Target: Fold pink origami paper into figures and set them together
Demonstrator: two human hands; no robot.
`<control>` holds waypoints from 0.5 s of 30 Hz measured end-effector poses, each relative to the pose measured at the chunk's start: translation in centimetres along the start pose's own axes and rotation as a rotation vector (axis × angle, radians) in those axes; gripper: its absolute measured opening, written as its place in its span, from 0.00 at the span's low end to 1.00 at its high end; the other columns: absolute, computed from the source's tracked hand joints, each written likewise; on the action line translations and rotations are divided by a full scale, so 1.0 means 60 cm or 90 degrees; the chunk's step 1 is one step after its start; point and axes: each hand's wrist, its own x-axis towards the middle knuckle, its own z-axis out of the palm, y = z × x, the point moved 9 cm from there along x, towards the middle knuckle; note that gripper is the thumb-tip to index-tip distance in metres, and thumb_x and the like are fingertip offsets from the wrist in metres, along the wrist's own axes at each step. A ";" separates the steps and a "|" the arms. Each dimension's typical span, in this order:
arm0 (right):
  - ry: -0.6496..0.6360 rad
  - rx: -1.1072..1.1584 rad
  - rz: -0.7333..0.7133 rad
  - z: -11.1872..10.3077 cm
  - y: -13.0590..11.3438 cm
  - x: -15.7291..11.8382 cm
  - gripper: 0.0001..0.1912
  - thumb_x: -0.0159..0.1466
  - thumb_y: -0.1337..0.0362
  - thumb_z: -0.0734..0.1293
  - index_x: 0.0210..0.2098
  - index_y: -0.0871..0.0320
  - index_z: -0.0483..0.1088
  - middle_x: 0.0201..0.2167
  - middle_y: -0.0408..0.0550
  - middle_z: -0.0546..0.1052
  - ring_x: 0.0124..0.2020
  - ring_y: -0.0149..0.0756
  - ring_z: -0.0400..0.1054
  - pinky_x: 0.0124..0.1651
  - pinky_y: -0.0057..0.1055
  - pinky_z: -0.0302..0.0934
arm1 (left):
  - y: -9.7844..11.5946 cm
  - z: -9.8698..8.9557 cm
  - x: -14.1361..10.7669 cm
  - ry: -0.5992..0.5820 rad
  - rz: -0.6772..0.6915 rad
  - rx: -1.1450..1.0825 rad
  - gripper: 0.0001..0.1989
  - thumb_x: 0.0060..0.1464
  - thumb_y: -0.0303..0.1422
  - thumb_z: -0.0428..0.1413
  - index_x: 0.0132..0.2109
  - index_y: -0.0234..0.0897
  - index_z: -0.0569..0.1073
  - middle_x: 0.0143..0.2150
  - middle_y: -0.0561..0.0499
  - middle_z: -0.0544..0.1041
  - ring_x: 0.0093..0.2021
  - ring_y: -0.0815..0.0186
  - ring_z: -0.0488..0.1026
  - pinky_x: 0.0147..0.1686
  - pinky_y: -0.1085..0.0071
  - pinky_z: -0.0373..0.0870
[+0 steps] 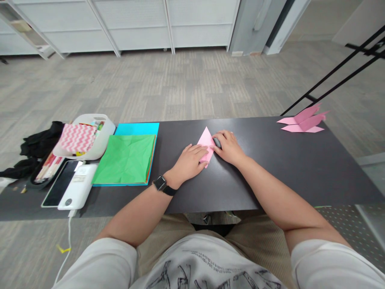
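Note:
A folded pink paper (pixel 206 138), shaped like a narrow diamond, lies on the dark table (pixel 186 196) in front of me. My left hand (pixel 190 160) rests flat on its left and middle part, fingers stretched out. At the paper's right edge, my right hand (pixel 229 147) has its fingers curled around a small dark grey rounded object (pixel 217 142), with the thumb touching the paper. Part of that object is hidden under the fingers.
Two folded pink paper figures (pixel 303 120) stand at the far right. Left of my hands lie green paper (pixel 126 158) on other coloured sheets, a white power bank (pixel 78 186), a phone (pixel 60 182), and a white basket (pixel 104 140) beside black cloth (pixel 42 140).

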 end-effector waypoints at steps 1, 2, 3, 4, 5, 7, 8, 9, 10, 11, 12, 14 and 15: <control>-0.009 -0.005 0.002 0.001 -0.001 -0.003 0.19 0.71 0.54 0.70 0.59 0.51 0.73 0.60 0.60 0.72 0.65 0.59 0.67 0.73 0.66 0.55 | 0.000 -0.001 0.000 0.002 -0.002 -0.001 0.23 0.70 0.37 0.58 0.68 0.41 0.74 0.73 0.44 0.73 0.75 0.53 0.66 0.78 0.46 0.54; -0.020 -0.011 0.004 0.002 -0.002 -0.005 0.22 0.70 0.52 0.71 0.61 0.51 0.72 0.62 0.60 0.71 0.67 0.60 0.65 0.74 0.68 0.53 | -0.001 -0.002 0.000 0.005 -0.004 -0.003 0.23 0.70 0.36 0.57 0.69 0.41 0.73 0.73 0.44 0.73 0.75 0.53 0.66 0.78 0.47 0.54; -0.033 -0.018 0.007 0.002 -0.005 -0.008 0.25 0.70 0.50 0.71 0.63 0.50 0.71 0.64 0.60 0.70 0.69 0.61 0.64 0.74 0.71 0.51 | -0.001 -0.003 0.000 0.006 -0.005 -0.005 0.24 0.70 0.36 0.56 0.70 0.41 0.72 0.74 0.44 0.73 0.75 0.54 0.66 0.79 0.47 0.53; -0.049 -0.024 0.010 0.003 -0.007 -0.011 0.27 0.70 0.49 0.71 0.65 0.50 0.70 0.66 0.61 0.69 0.71 0.63 0.62 0.75 0.72 0.49 | -0.002 -0.003 0.000 0.006 -0.007 -0.007 0.24 0.71 0.35 0.55 0.70 0.41 0.72 0.74 0.45 0.73 0.75 0.55 0.67 0.79 0.48 0.53; -0.065 -0.031 0.013 0.003 -0.011 -0.014 0.30 0.69 0.48 0.71 0.67 0.51 0.69 0.68 0.62 0.68 0.73 0.64 0.60 0.75 0.73 0.48 | -0.003 -0.002 0.000 0.004 -0.008 -0.008 0.23 0.71 0.34 0.54 0.70 0.41 0.72 0.73 0.45 0.73 0.75 0.56 0.67 0.79 0.49 0.53; -0.100 -0.044 0.016 0.005 -0.019 -0.020 0.35 0.69 0.46 0.70 0.70 0.54 0.66 0.71 0.64 0.65 0.75 0.66 0.56 0.76 0.73 0.46 | -0.006 -0.001 0.000 0.004 -0.012 -0.014 0.22 0.72 0.33 0.52 0.69 0.42 0.73 0.73 0.46 0.74 0.75 0.57 0.67 0.79 0.49 0.53; -0.115 -0.050 0.017 0.005 -0.023 -0.022 0.37 0.69 0.46 0.70 0.72 0.55 0.65 0.73 0.64 0.64 0.77 0.67 0.54 0.76 0.73 0.45 | -0.008 -0.001 0.000 0.005 -0.014 -0.019 0.21 0.72 0.32 0.51 0.68 0.42 0.73 0.73 0.46 0.74 0.74 0.58 0.68 0.79 0.49 0.53; -0.129 -0.055 0.016 0.006 -0.027 -0.025 0.39 0.69 0.45 0.70 0.74 0.55 0.63 0.74 0.65 0.63 0.78 0.68 0.53 0.77 0.73 0.44 | -0.010 -0.001 0.000 0.008 -0.016 -0.023 0.21 0.73 0.32 0.49 0.67 0.42 0.73 0.72 0.47 0.74 0.74 0.58 0.68 0.79 0.49 0.53; -0.141 -0.059 0.015 0.007 -0.030 -0.027 0.41 0.69 0.43 0.70 0.75 0.55 0.61 0.75 0.65 0.62 0.78 0.69 0.51 0.77 0.73 0.43 | -0.011 0.000 0.001 0.010 -0.017 -0.028 0.20 0.74 0.32 0.48 0.67 0.43 0.74 0.72 0.47 0.75 0.74 0.59 0.68 0.79 0.49 0.53; -0.152 -0.062 0.013 0.008 -0.033 -0.029 0.43 0.69 0.42 0.69 0.76 0.55 0.60 0.76 0.66 0.60 0.79 0.70 0.50 0.77 0.73 0.42 | -0.012 0.000 0.001 0.010 -0.018 -0.031 0.20 0.74 0.32 0.48 0.67 0.43 0.74 0.72 0.47 0.75 0.74 0.59 0.68 0.79 0.49 0.53; -0.163 -0.064 0.011 0.009 -0.037 -0.031 0.46 0.68 0.40 0.69 0.77 0.55 0.58 0.77 0.66 0.59 0.79 0.70 0.48 0.77 0.73 0.41 | -0.012 0.000 0.001 0.010 -0.018 -0.032 0.20 0.74 0.32 0.47 0.66 0.43 0.74 0.72 0.47 0.75 0.74 0.59 0.68 0.79 0.49 0.53; -0.183 -0.070 0.007 0.013 -0.042 -0.036 0.50 0.67 0.38 0.70 0.79 0.55 0.55 0.79 0.66 0.56 0.80 0.71 0.45 0.77 0.73 0.40 | -0.011 0.000 0.001 0.005 -0.019 -0.031 0.21 0.74 0.32 0.48 0.67 0.43 0.74 0.72 0.47 0.75 0.74 0.59 0.68 0.78 0.49 0.54; -0.193 -0.071 0.005 0.014 -0.045 -0.038 0.52 0.66 0.37 0.70 0.79 0.55 0.54 0.80 0.66 0.54 0.81 0.72 0.44 0.77 0.73 0.39 | -0.011 -0.001 0.001 0.002 -0.020 -0.030 0.21 0.73 0.32 0.48 0.68 0.42 0.74 0.72 0.47 0.75 0.75 0.59 0.68 0.78 0.49 0.54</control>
